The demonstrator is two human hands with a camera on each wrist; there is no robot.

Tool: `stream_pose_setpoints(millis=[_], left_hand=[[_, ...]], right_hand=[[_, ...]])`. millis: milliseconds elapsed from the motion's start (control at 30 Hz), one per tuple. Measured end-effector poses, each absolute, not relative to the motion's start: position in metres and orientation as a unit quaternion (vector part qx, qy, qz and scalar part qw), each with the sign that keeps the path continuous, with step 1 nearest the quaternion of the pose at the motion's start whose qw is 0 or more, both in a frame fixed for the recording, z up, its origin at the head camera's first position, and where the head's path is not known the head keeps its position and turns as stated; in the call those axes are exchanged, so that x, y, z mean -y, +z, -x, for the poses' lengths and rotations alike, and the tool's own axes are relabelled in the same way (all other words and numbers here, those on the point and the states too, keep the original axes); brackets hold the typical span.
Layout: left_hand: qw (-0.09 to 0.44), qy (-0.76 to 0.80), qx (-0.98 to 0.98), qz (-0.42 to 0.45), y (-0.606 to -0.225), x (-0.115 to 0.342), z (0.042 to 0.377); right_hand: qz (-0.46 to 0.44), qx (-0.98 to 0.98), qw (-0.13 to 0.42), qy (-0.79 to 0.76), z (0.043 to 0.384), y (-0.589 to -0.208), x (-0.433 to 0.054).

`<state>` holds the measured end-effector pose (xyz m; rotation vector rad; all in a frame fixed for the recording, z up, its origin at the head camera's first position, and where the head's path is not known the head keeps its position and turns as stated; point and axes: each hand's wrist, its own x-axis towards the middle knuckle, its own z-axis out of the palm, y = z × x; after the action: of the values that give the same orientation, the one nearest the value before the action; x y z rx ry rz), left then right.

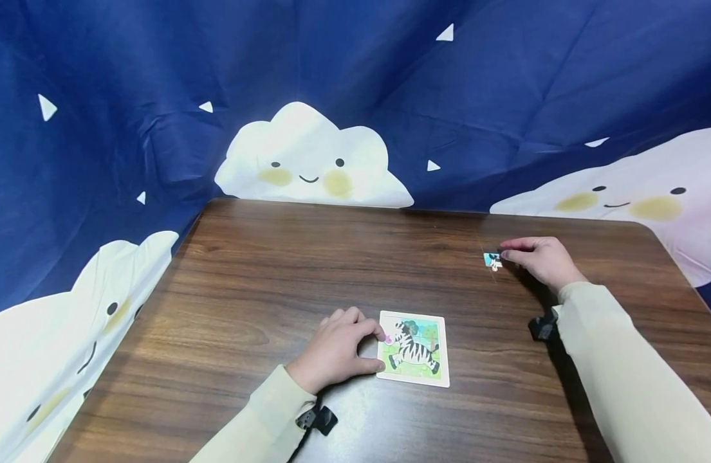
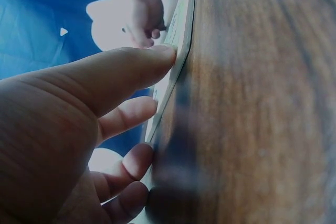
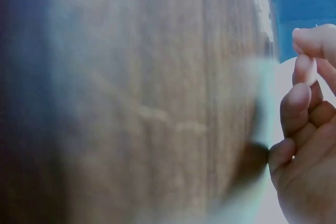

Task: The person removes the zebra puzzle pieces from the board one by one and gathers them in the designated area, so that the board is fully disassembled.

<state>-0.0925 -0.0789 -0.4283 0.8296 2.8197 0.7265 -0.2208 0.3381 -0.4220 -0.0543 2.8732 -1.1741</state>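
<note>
Pale sleeves (image 1: 616,366) lie nearest the head camera, and beyond them both hands are seen over the brown tabletop (image 1: 274,257). By the left hand (image 1: 336,350), the left edge of the zebra puzzle (image 1: 413,352) is touched, with thumb and forefinger set well apart along it; the puzzle lies flat. Farther back and to the right, well apart from it, a small puzzle piece (image 1: 491,261), blue with black-and-white markings, is pinched at its right edge by the right hand (image 1: 542,260). The piece is best gripped lightly like this, by one edge, so that its printed face is left uncovered and its orientation can be read; the puzzle is best steadied at its border.

From the left wrist, the thumb is seen against the puzzle's border, the other fingers loosely bent near its edge; nothing is clasped. Light, even pressure should be enough here, since the puzzle could be slid by a hard push.

From the right wrist, thumb and fingertips are held close together, the gap narrow; the piece cannot be made out, and how firmly it is gripped cannot be told.
</note>
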Motion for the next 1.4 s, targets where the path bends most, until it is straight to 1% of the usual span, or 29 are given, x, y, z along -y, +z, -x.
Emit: stream_pose_setpoints(millis=[200, 400, 733, 867, 967, 1400], left_hand=[[0.06, 0.234, -0.931, -0.273, -0.427, 0.078, 0.093], [0.06, 0.228, -0.934, -0.27, -0.427, 0.078, 0.092], [0.051, 0.232, -0.932, -0.273, -0.429, 0.078, 0.091], [0.047, 0.237, -0.932, -0.271, -0.43, 0.077, 0.091], [0.049, 0.237, -0.933, -0.265, -0.43, 0.077, 0.092], [0.062, 0.226, -0.939, -0.253, -0.429, 0.076, 0.093]], right_hand=[[0.024, -0.907, -0.012, -0.42, 0.212, -0.426, -0.333], [0.025, -0.896, -0.035, -0.442, 0.198, -0.421, -0.317], [0.035, -0.892, -0.044, -0.449, 0.17, -0.413, -0.285], [0.053, -0.89, -0.028, -0.453, 0.162, -0.412, -0.272], [0.064, -0.884, -0.004, -0.464, 0.157, -0.412, -0.262], [0.146, -0.882, 0.07, -0.442, 0.145, -0.419, -0.216]])
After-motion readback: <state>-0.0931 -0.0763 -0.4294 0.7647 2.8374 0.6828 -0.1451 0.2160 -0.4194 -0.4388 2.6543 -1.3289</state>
